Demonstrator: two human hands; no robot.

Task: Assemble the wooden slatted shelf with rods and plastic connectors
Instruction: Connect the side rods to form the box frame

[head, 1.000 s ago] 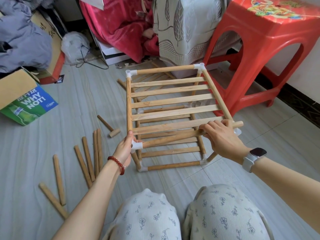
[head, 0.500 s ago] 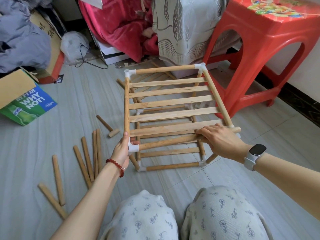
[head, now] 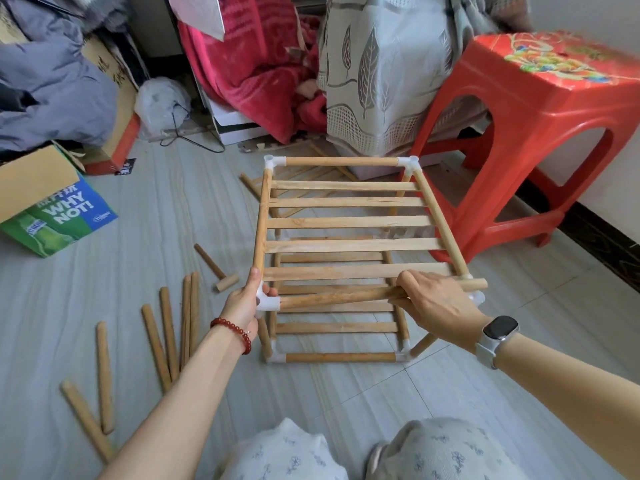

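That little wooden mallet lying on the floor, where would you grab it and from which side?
Take the mallet by its long handle, near the far end away from the head, with the grip coming from above. It lies flat on the floor with bare space round it. The handle is slim and round, so fingers should close across it easily; the stubby head offers less to hold.

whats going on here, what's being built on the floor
A person sitting on the floor is assembling a wooden slatted shelf. The left hand grips the near-left white plastic connector; the right hand holds the front rod, whose right end sticks out past its corner, not yet seated. Spare rods lie at left.
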